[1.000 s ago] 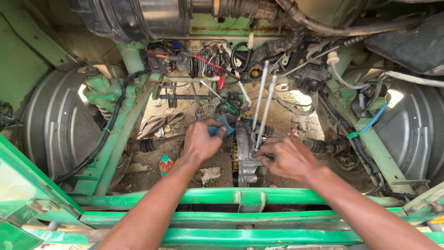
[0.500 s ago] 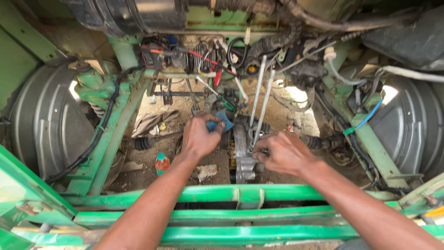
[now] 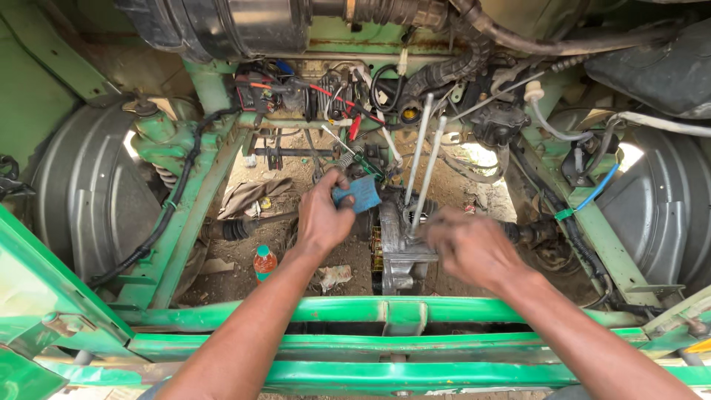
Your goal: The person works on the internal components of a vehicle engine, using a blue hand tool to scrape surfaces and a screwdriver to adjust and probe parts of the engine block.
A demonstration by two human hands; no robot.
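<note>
Left hand (image 3: 322,218) pinches a blue rag (image 3: 358,194) just above the gearbox (image 3: 400,248) near the frame's (image 3: 333,307) front rail; right hand (image 3: 470,248), grip unclear, works at its rods (image 3: 422,159); likely fitting stage, needing steady alignment.

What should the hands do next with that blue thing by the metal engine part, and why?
Probably bring the blue piece down onto the grey metal housing. The left hand pinches it just above and beside the housing, and the right hand already rests against the housing at the base of the two thin metal rods, as if steadying it.
</note>
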